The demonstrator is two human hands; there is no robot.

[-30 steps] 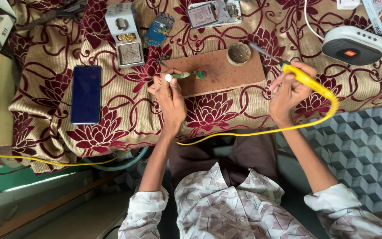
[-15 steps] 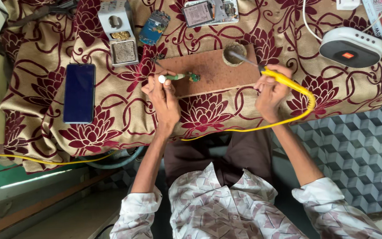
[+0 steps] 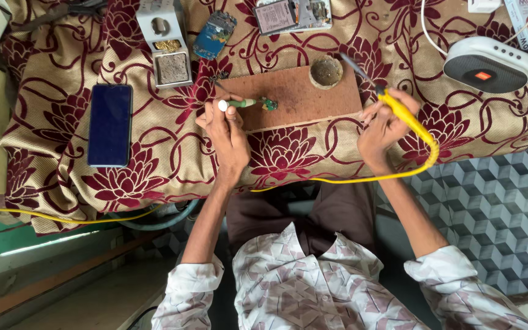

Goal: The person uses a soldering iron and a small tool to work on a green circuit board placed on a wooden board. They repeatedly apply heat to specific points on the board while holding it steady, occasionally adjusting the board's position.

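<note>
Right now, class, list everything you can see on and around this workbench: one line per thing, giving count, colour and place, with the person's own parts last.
Brown wooden board: one, centre of the cloth.
Small green circuit piece: one, on the board.
Green-handled tool: one, in the left hand, tip at the circuit piece.
Round brown tin: one, board's far edge.
Yellow soldering iron: one, in the right hand, with its yellow cable looping towards the lap.
Dark blue smartphone: one, flat, left side.
White iron stand: one, far left of the board.
Blue circuit board: one, beside the stand.
Opened phone: one, far edge.
White speaker: one, right side.
Maroon flowered cloth: one, covering the table.
Left hand; right hand.
</note>
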